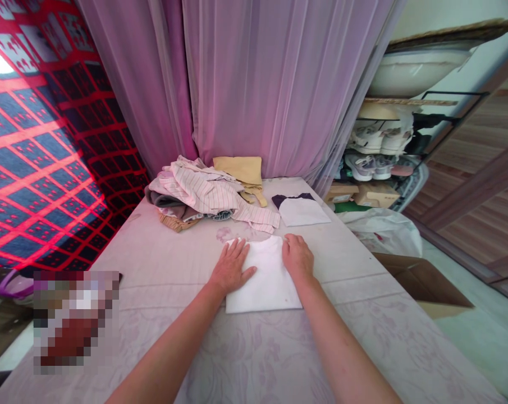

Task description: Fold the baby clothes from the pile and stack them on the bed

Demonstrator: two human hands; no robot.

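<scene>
A white T-shirt [264,283], folded into a rough rectangle with its neckline at the far edge, lies on the cloth-covered surface in front of me. My left hand [232,266] rests flat on its left side, fingers stretched out and the thumb pointing inward. At the upper right edge of the shirt is my right hand [298,257], its fingers curled and closed on the fabric; the fingertips are partly hidden. Just beyond lies a folded white shirt with dark purple sleeves [302,210].
A heap of clothes with a pink striped shirt [203,188] on top sits at the back left, beside a folded yellow garment [239,170]. Purple curtains [279,84] hang behind. To the right stand a shoe rack with sneakers [367,165] and an open cardboard box [422,280].
</scene>
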